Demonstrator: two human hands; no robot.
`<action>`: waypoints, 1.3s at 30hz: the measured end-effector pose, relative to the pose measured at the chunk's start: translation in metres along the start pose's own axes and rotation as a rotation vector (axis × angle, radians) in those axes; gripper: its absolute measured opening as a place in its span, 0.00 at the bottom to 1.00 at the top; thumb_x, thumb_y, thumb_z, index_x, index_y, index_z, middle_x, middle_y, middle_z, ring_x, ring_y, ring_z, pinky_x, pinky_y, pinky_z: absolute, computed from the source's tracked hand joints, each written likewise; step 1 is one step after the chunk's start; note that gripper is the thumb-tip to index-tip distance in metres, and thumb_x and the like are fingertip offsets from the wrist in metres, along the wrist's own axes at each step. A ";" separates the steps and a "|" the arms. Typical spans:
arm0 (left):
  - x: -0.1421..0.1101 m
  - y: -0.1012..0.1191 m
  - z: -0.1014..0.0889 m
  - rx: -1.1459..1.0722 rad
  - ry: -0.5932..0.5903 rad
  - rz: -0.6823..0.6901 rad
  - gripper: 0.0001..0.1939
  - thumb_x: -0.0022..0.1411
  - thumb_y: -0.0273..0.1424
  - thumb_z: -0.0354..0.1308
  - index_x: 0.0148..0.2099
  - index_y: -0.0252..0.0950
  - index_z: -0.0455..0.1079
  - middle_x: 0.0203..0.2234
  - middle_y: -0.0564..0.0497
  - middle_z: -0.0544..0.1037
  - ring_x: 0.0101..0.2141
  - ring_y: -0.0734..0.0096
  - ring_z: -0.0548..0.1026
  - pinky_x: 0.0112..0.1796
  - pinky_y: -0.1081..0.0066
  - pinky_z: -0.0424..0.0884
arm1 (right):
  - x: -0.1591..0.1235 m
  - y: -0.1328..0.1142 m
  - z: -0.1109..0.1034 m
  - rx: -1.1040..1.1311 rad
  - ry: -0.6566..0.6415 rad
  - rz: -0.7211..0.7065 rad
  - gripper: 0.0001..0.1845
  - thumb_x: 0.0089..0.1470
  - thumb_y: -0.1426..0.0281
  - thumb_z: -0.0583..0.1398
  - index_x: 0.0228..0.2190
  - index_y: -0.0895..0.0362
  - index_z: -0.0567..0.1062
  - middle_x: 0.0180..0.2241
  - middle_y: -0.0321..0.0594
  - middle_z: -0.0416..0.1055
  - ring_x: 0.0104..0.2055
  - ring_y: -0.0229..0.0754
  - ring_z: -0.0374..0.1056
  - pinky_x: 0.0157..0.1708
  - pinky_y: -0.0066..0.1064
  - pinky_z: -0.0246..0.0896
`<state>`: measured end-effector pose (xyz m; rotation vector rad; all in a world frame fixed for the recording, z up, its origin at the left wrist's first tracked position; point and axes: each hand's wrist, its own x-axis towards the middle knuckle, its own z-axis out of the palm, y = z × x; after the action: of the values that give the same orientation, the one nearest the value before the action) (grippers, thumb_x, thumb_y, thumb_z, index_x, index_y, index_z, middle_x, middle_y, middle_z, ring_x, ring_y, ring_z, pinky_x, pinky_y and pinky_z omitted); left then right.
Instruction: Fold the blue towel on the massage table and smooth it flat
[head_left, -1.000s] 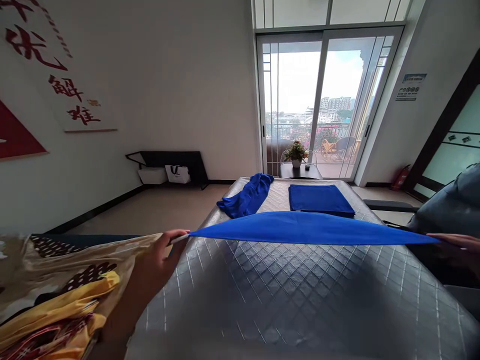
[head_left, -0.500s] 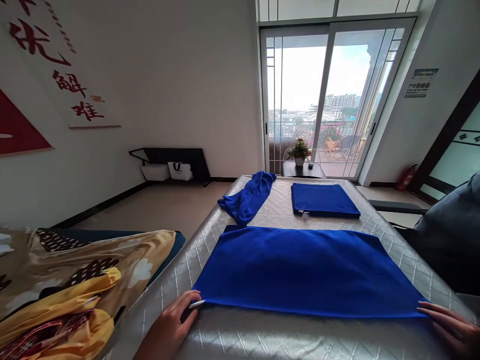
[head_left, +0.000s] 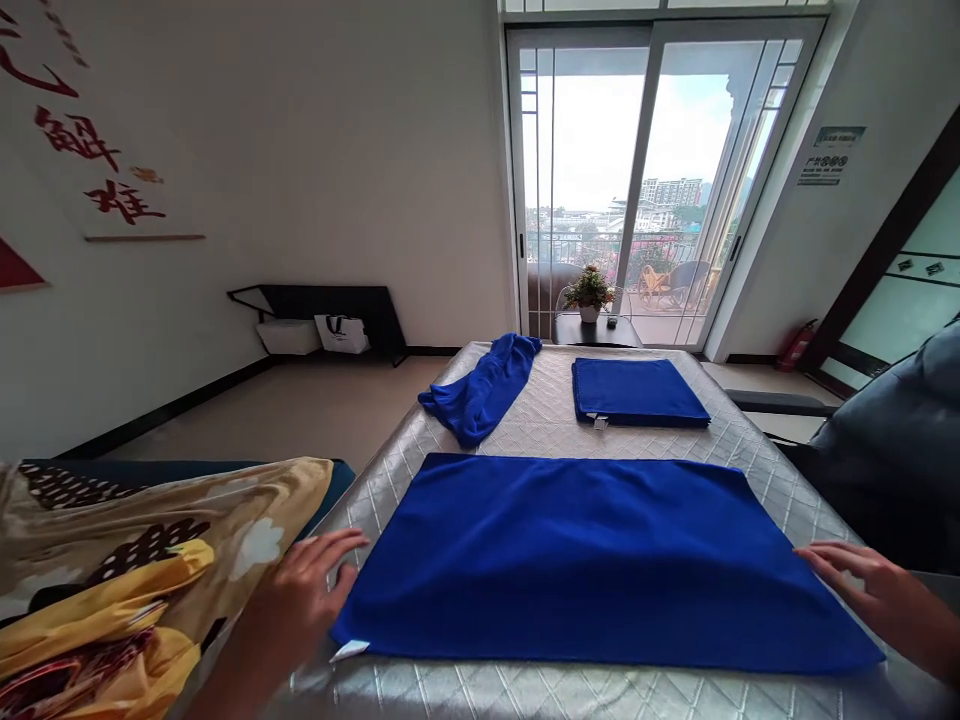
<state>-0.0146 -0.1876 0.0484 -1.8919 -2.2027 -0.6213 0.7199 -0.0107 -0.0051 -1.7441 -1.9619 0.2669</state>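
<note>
- Blue towel (head_left: 600,560): lies flat as a long rectangle across the near end of a quilted grey mattress (head_left: 600,690), roughly square to its edges, with a low rise through the middle.
- Handling, as judged: light, soft and limp, not fragile. It appears liable to slide on the smooth-looking cover and to shift if brushed. Best grip points are the two near corners or the near hem, as the cloth offers nothing stiff to hold. A white tag (head_left: 349,651) sits at the near left corner.
- Left hand (head_left: 300,600): open, palm down, fingers spread, holding nothing, just beside the towel's left edge. Contact cannot be confirmed.
- Right hand (head_left: 870,590): open, fingers loosely extended, holding nothing, with fingertips at the towel's right edge. Contact cannot be confirmed.
- Hand spacing: well apart, with the towel's width between them; both forearms enter from the lower corners of the view.
- Surroundings: a folded blue towel (head_left: 637,392) and a crumpled blue towel (head_left: 480,390) lie farther along the mattress; a printed gold-and-yellow cloth (head_left: 112,590) lies left of the left hand.
</note>
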 end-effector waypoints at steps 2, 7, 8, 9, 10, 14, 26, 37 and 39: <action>0.057 0.019 0.011 -0.086 -0.058 0.073 0.20 0.66 0.40 0.48 0.50 0.42 0.78 0.51 0.46 0.82 0.54 0.55 0.76 0.58 0.55 0.69 | 0.047 -0.022 0.002 0.040 -0.151 0.019 0.25 0.55 0.43 0.53 0.34 0.40 0.85 0.46 0.45 0.81 0.47 0.60 0.77 0.45 0.44 0.73; 0.152 0.052 0.079 -0.083 -0.218 0.050 0.24 0.69 0.40 0.45 0.57 0.36 0.75 0.58 0.43 0.78 0.60 0.56 0.72 0.63 0.57 0.64 | 0.121 -0.052 0.049 -0.175 -0.030 0.199 0.34 0.56 0.47 0.48 0.47 0.55 0.81 0.50 0.56 0.78 0.52 0.63 0.74 0.53 0.49 0.67; 0.156 0.051 0.092 -0.078 -0.228 0.035 0.25 0.69 0.41 0.45 0.58 0.35 0.74 0.60 0.41 0.76 0.61 0.55 0.71 0.63 0.56 0.64 | 0.126 -0.050 0.060 -0.223 0.009 0.247 0.36 0.57 0.47 0.48 0.49 0.56 0.80 0.52 0.59 0.76 0.53 0.64 0.73 0.52 0.51 0.67; 0.157 0.048 0.103 -0.073 -0.237 0.023 0.27 0.70 0.41 0.45 0.60 0.33 0.73 0.61 0.40 0.74 0.62 0.54 0.70 0.64 0.56 0.63 | 0.129 -0.046 0.070 -0.253 0.035 0.273 0.36 0.57 0.46 0.47 0.50 0.57 0.79 0.52 0.60 0.76 0.53 0.65 0.73 0.52 0.53 0.67; 0.156 0.043 0.112 -0.070 -0.244 0.019 0.28 0.71 0.43 0.44 0.62 0.33 0.72 0.63 0.39 0.72 0.64 0.54 0.68 0.64 0.56 0.62 | 0.131 -0.040 0.078 -0.254 0.047 0.279 0.36 0.57 0.47 0.47 0.50 0.56 0.79 0.51 0.60 0.76 0.53 0.65 0.72 0.50 0.53 0.67; 0.144 0.019 0.130 -0.049 -0.300 0.039 0.32 0.73 0.48 0.39 0.68 0.36 0.64 0.68 0.41 0.65 0.69 0.56 0.59 0.67 0.55 0.54 | 0.136 -0.017 0.088 -0.004 0.060 0.271 0.28 0.54 0.50 0.51 0.45 0.55 0.77 0.41 0.53 0.80 0.43 0.58 0.77 0.45 0.47 0.69; 0.147 0.011 0.143 0.028 -0.325 0.033 0.32 0.75 0.45 0.38 0.73 0.35 0.55 0.72 0.37 0.56 0.72 0.54 0.51 0.68 0.47 0.49 | 0.136 -0.002 0.082 -0.005 0.169 0.129 0.23 0.56 0.59 0.49 0.39 0.51 0.81 0.39 0.46 0.81 0.41 0.54 0.76 0.47 0.44 0.67; 0.137 0.025 0.127 -0.032 -0.313 0.117 0.34 0.73 0.53 0.40 0.72 0.42 0.59 0.71 0.43 0.58 0.70 0.52 0.55 0.68 0.49 0.52 | 0.117 -0.051 0.105 -0.192 -0.015 -0.140 0.32 0.65 0.51 0.46 0.58 0.50 0.74 0.64 0.43 0.66 0.66 0.54 0.62 0.66 0.48 0.56; 0.135 0.027 0.127 -0.029 -0.346 0.115 0.35 0.73 0.54 0.40 0.73 0.42 0.57 0.71 0.43 0.58 0.70 0.50 0.55 0.67 0.48 0.52 | 0.111 -0.057 0.113 -0.211 -0.091 -0.134 0.36 0.65 0.47 0.44 0.64 0.50 0.68 0.69 0.42 0.60 0.71 0.53 0.54 0.69 0.50 0.48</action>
<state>0.0046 -0.0101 -0.0077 -2.2683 -2.2641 -0.3266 0.6092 0.1084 -0.0498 -1.7444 -2.2309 0.0966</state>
